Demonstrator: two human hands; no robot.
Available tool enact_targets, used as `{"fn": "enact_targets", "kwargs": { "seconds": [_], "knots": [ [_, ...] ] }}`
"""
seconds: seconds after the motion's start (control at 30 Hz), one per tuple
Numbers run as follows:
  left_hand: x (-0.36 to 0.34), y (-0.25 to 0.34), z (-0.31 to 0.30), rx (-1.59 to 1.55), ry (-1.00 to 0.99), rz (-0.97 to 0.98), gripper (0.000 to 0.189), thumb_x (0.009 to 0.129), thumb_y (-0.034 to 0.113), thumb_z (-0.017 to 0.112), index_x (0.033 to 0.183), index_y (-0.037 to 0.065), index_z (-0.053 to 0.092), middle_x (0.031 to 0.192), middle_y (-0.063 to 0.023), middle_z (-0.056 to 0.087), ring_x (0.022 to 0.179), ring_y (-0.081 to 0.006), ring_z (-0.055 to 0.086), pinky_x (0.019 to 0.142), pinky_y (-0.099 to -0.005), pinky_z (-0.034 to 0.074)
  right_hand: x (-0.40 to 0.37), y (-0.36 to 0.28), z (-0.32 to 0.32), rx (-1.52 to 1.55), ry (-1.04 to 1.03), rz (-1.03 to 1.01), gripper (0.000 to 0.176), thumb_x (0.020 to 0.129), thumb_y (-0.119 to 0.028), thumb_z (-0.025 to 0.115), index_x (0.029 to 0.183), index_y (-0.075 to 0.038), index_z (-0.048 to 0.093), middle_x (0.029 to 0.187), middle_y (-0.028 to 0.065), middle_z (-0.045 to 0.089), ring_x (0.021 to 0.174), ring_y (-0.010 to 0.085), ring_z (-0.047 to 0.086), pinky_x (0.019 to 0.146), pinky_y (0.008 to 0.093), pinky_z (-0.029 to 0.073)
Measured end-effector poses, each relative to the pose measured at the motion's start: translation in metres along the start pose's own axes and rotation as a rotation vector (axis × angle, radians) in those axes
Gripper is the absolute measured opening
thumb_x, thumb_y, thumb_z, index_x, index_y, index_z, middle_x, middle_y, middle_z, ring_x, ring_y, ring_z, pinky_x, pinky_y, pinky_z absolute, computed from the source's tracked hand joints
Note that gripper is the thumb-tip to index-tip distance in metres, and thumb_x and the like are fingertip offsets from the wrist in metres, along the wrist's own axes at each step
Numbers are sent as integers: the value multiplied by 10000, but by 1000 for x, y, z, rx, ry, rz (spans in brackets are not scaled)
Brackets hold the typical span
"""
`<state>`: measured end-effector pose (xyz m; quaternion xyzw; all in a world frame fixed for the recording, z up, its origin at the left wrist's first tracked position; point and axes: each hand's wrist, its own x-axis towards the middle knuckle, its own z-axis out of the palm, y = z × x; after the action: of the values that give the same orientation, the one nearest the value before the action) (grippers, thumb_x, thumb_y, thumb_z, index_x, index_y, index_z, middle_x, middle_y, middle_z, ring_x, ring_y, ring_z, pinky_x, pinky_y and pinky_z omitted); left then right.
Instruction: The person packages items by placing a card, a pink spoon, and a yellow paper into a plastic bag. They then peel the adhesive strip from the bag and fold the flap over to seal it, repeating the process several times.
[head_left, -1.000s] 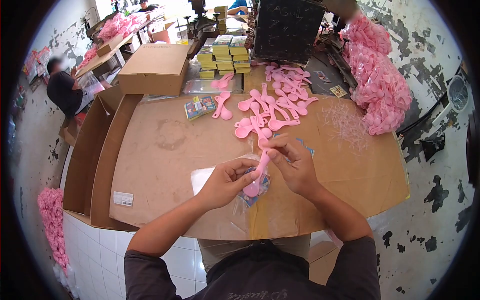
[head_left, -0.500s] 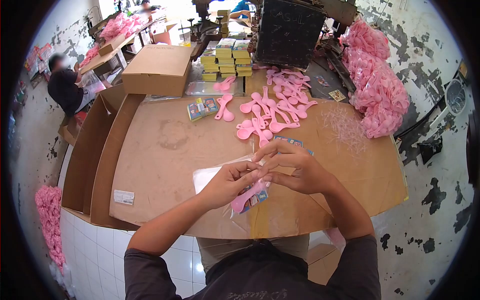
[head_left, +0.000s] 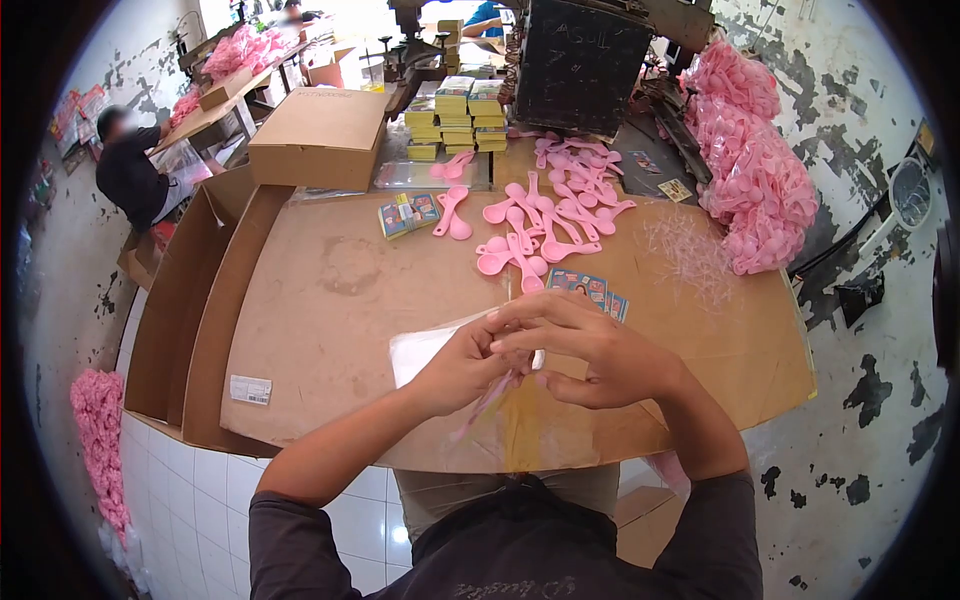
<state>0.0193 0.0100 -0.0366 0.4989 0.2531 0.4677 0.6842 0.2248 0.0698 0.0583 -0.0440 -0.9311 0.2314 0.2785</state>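
My left hand (head_left: 462,368) is closed on a clear plastic packet (head_left: 486,404) with a pink spoon in it, turned nearly edge-on and mostly hidden by the fingers. My right hand (head_left: 607,352) arches over it, fingers stretched across the left fingertips and thumb held apart below. Between the two hands shows a small white bit (head_left: 539,359). Under my left wrist lies a stack of clear-white plastic bags (head_left: 418,352). Printed cards (head_left: 578,284) are fanned out just beyond my right hand.
Loose pink spoons (head_left: 545,225) spread over the cardboard-topped table (head_left: 330,340). A banded card bundle (head_left: 408,215) lies left of them. Card stacks (head_left: 455,110) and a closed carton (head_left: 318,138) stand behind. Plastic strips (head_left: 690,260) litter the right side. A person (head_left: 132,170) sits far left.
The packet has turned from lying face-up to nearly edge-on, hiding its spoon and card. My right hand has shifted slightly down and right, its thumb now apart, uncovering more of the fanned cards.
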Motion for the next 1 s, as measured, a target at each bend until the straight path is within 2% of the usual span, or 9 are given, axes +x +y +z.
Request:
{"fn": "enact_targets", "kwargs": {
  "seconds": [0.1,0.2,0.3,0.33,0.43,0.63,0.83,0.93,1.0],
  "knots": [
    [-5,8,12,-30,48,-95,292,1067,199,593,1326,74,548,1059,2,622,862,-83,599,788,-278,508,-4,1,1,20,-17,33,251,811,-28,768,1050,-70,702,1191,68,695,1139,277,641,1013,416,479],
    [-4,13,19,-225,-10,-117,400,1089,314,537,1403,68,506,1166,-37,622,1015,-133,628,899,-333,516,2,-5,-9,166,16,33,199,815,-34,769,1002,-69,708,1152,72,702,1111,270,655,975,409,497],
    [8,15,26,-316,113,91,507,1095,404,481,1459,51,477,1291,-96,613,1221,-205,591,1069,-398,456,11,-14,-29,221,164,-25,150,839,-76,771,967,-75,693,1105,65,702,989,273,659,882,392,499],
    [10,18,20,-141,97,146,518,1095,412,470,1465,48,476,1327,-111,603,1269,-221,563,1108,-408,420,12,-18,-35,215,229,-49,141,850,-97,773,958,-78,684,1090,61,700,932,275,658,843,384,496],
    [9,32,3,215,29,256,507,1087,397,462,1437,34,517,1434,-147,567,1362,-257,519,1180,-420,357,10,-38,-55,-405,-116,-16,97,884,-117,746,940,-74,679,1002,51,692,852,256,658,770,383,502],
    [0,40,34,688,70,282,447,1002,235,666,1376,16,558,1315,-134,649,1267,-230,602,1086,-379,440,9,-27,-49,-228,11,120,131,881,-86,747,1004,-53,720,891,94,647,770,275,653,693,398,525],
    [8,31,34,640,156,305,285,985,85,691,1256,27,623,1175,-46,697,982,-88,679,840,-257,524,10,-21,-41,-126,117,171,149,920,-109,710,1035,-17,691,873,119,635,805,288,656,718,399,522],
    [3,35,31,652,199,140,326,987,74,690,1300,20,617,1157,-53,719,797,-12,635,666,-200,491,9,-16,-42,-169,152,222,141,926,-96,703,1038,-13,683,894,118,633,798,282,661,719,397,528],
    [4,32,32,590,269,179,352,983,92,698,1320,24,624,919,-6,727,636,12,476,570,-193,394,7,-11,-35,-228,360,227,137,907,-83,711,1031,-31,682,921,103,635,815,269,656,727,391,519]
  ]
}}
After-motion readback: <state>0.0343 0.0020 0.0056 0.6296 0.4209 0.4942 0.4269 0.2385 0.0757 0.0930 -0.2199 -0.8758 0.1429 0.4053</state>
